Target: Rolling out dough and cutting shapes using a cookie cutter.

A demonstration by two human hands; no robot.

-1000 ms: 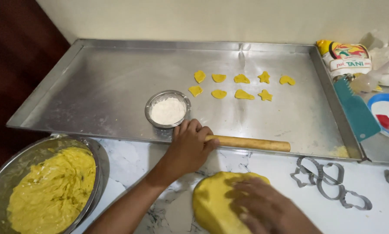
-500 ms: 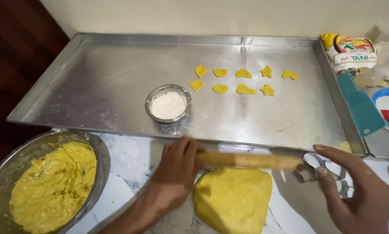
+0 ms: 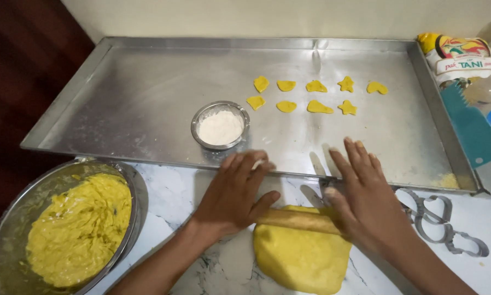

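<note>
A wooden rolling pin (image 3: 300,220) lies across a slab of yellow dough (image 3: 303,259) on the white marble counter (image 3: 169,196). My left hand (image 3: 234,194) presses on the pin's left end, fingers stretched forward and thumb hooked along the pin. My right hand (image 3: 363,199) lies palm-down over its right end, fingers spread toward the tray. Only the pin's middle shows between my hands.
A large steel tray (image 3: 136,104) behind holds a small bowl of flour (image 3: 220,127) and several cut yellow dough shapes (image 3: 314,95). A steel bowl (image 3: 16,213) of yellow dough sits at left. Metal cookie cutters (image 3: 442,224), a teal scraper (image 3: 469,128) and a food packet (image 3: 461,57) are at right.
My left hand brought the pin from the tray's edge down onto the dough. My right hand left the dough, swung right, then settled on the pin's right end.
</note>
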